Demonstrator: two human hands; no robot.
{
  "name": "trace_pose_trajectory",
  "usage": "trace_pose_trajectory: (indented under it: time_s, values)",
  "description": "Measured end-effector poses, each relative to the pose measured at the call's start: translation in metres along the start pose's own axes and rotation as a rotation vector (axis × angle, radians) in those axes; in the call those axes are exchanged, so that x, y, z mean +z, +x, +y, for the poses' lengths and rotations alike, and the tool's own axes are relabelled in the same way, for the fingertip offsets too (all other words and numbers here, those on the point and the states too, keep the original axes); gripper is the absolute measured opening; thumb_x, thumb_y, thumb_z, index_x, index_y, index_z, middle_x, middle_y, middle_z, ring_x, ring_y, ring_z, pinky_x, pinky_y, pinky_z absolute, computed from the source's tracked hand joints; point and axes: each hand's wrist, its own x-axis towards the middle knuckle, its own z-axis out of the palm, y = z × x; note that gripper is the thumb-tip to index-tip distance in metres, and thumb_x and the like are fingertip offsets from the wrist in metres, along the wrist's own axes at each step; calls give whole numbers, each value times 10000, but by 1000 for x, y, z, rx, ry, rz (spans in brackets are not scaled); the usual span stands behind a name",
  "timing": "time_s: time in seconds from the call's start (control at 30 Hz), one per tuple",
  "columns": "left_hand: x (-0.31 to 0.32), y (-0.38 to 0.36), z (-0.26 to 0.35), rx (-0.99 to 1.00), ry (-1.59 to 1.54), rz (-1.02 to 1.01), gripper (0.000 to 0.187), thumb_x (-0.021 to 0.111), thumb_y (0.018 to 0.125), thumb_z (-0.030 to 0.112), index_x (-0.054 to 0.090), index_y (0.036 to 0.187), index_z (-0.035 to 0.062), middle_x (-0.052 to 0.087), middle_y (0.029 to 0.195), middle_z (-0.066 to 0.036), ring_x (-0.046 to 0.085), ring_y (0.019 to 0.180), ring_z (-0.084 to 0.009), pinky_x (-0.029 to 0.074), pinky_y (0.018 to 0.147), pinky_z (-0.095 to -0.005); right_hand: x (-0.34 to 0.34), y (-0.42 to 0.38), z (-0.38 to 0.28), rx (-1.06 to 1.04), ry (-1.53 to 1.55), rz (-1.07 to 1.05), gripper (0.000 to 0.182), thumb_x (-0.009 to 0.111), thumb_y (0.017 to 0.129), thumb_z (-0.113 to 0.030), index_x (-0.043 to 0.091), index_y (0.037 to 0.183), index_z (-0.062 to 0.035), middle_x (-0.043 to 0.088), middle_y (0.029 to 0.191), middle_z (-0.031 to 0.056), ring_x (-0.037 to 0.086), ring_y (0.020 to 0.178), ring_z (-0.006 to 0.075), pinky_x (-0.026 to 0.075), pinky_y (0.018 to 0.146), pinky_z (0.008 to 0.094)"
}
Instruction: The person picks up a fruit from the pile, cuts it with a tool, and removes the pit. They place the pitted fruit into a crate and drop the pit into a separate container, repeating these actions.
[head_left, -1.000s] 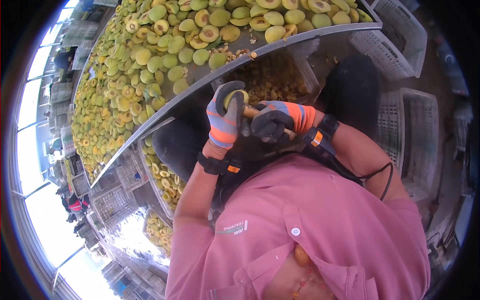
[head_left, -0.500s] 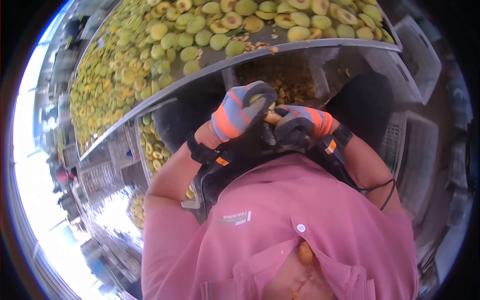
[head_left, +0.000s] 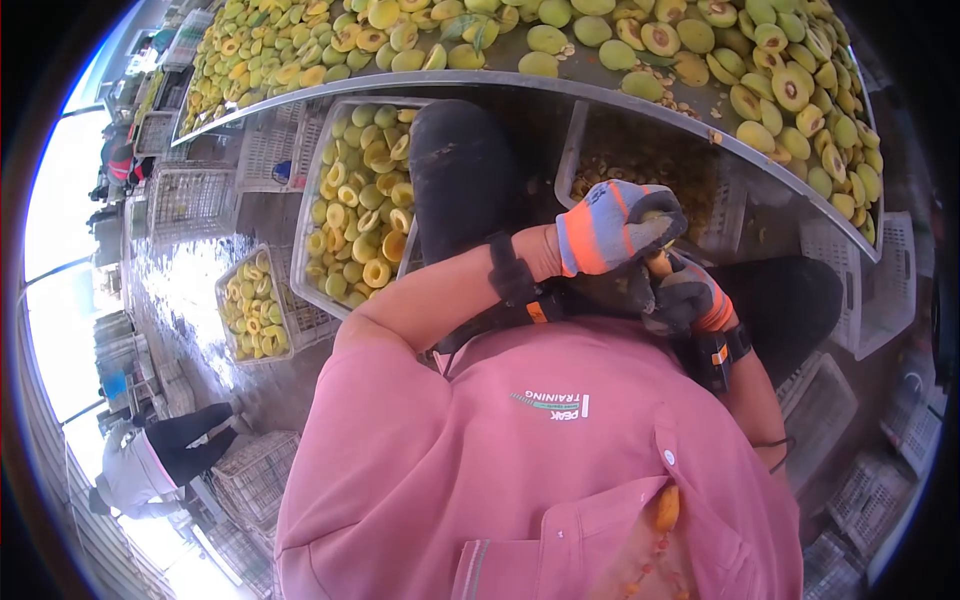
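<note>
My left hand [head_left: 615,232], in a grey, blue and orange glove with dark fingers, is closed around a green stone fruit [head_left: 655,215], mostly hidden by the fingers. My right hand [head_left: 688,297], gloved alike, is closed just below it, fingers bent toward the left hand. A small yellow-brown piece [head_left: 660,263] shows between the hands; I cannot tell whether it is fruit or a tool handle. Both hands are in front of my lap, over a crate [head_left: 573,160] with brown-yellow scraps in it.
A metal-edged table [head_left: 400,78] heaped with whole and halved stone fruit curves ahead. Fruit halves fill a crate [head_left: 303,245] by my left leg and another crate [head_left: 292,335] farther left. Stacked crates [head_left: 195,205] and a bending person [head_left: 150,455] are at the left; more crates [head_left: 885,285] stand right.
The view has swung left, so the hands appear farther right and lower, and the left-hand crates and the bending person show more fully. Both hands remain closed and close together.
</note>
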Motion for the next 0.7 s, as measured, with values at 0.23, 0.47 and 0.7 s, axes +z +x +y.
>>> trace_pose_trajectory:
  time_s: [0.23,0.47,0.7]
  values:
    - [8,-3,-14,-92,13,250,175,551,910,164,614,930,2,621,811,-120,587,713,-225,474,664,-330,-11,10,0,-177,-565,123,207,592,912,-132,556,1093,-38,618,958,50,605,791,112,508,683,235]
    - [10,-1,2,-359,286,240,197,560,908,196,602,872,7,615,732,-178,571,660,-336,464,634,-377,-4,6,-2,-160,-625,99,205,577,898,-113,549,1081,-23,607,810,55,566,637,95,457,533,225]
    - [5,-13,-2,-174,7,114,241,559,910,253,624,901,22,641,745,-122,601,679,-230,476,656,-341,12,1,0,124,230,-121,269,507,907,-106,493,1162,-24,604,814,125,539,555,160,431,461,270]
